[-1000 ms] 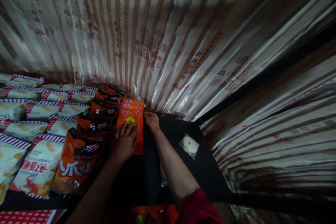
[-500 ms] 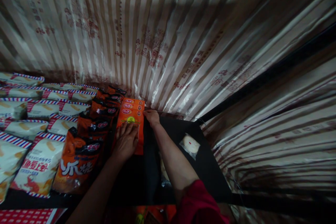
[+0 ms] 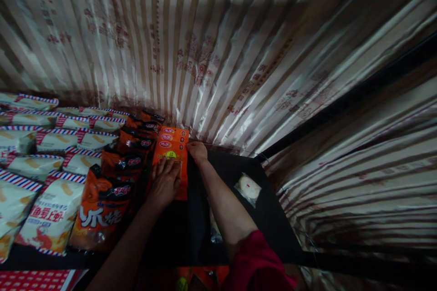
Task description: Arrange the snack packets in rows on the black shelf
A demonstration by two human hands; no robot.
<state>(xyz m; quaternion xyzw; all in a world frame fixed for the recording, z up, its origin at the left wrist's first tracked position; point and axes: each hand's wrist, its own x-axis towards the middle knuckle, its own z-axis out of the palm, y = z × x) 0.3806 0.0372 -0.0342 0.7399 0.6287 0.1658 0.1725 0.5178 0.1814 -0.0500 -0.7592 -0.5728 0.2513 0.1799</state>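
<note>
Several flat orange snack packets [image 3: 183, 173] lie overlapped in a row on the black shelf, their printed tops showing one behind another. My left hand [image 3: 166, 183] rests flat on the front packet with its fingers stretched out. At the right edge of the row, my right hand [image 3: 197, 152] has its fingers bent together against the packets' side; its fingertips are partly hidden. A round pale item in clear wrap [image 3: 248, 187] lies on the shelf to the right of my right forearm. Another wrapped item is mostly covered by that forearm.
To the left stand rows of white snack bags [image 3: 51, 209] and a row of orange-and-black snack bags [image 3: 102, 213]. Striped shiny sheeting [image 3: 205, 54] hangs behind the black shelf [image 3: 273, 227]. A black frame bar [image 3: 341, 104] slants up at the right.
Both hands stay in nearly the same place on the orange packets. The view has shifted only very slightly.
</note>
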